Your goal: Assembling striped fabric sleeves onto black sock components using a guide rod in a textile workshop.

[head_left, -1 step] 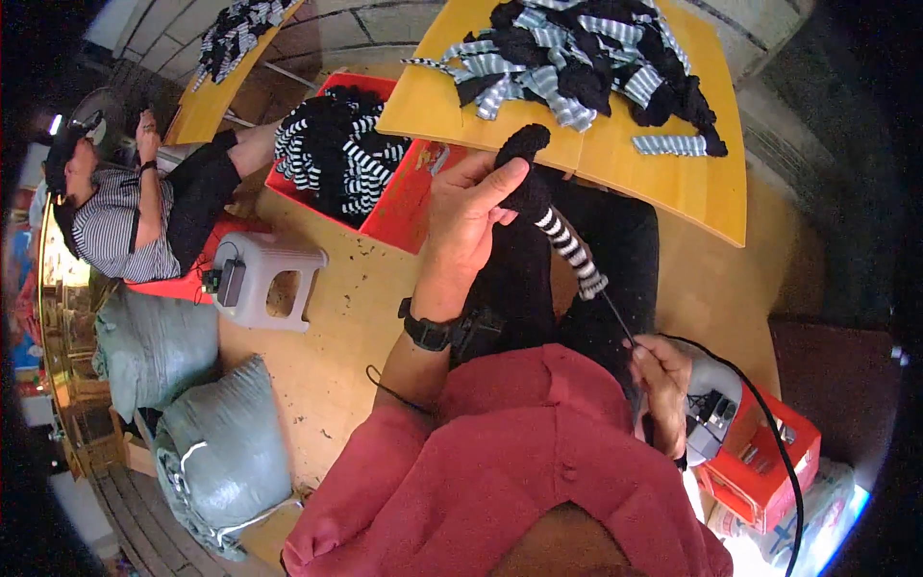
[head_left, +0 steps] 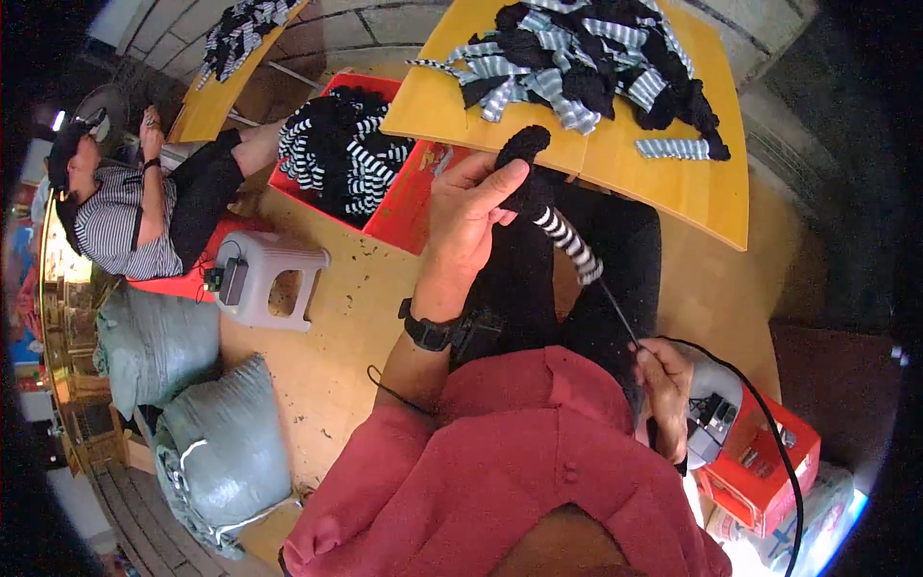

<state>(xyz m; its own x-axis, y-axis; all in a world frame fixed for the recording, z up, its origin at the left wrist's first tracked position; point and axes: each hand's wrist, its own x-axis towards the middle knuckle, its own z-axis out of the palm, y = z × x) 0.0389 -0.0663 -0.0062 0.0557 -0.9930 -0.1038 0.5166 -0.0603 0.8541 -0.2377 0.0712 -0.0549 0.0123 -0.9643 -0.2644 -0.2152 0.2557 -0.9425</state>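
Higher by a little than in the earlier frame, the striped end of a knitted piece (head_left: 552, 222) now leaves more of a thin dark rod (head_left: 618, 310) bare. The rod's lower end sits in the right hand (head_left: 665, 380), thumb and fingers curled closed on it. The knitted piece slants above the black trousers (head_left: 620, 240), up to the left hand (head_left: 466, 207), which pinches its black part between thumb and fingers. Beyond is a yellow table (head_left: 702, 197) with a pile of knits (head_left: 577, 62); left of it stands a red bin (head_left: 409, 207) of striped pieces, and farther left another person (head_left: 120, 226) sits.
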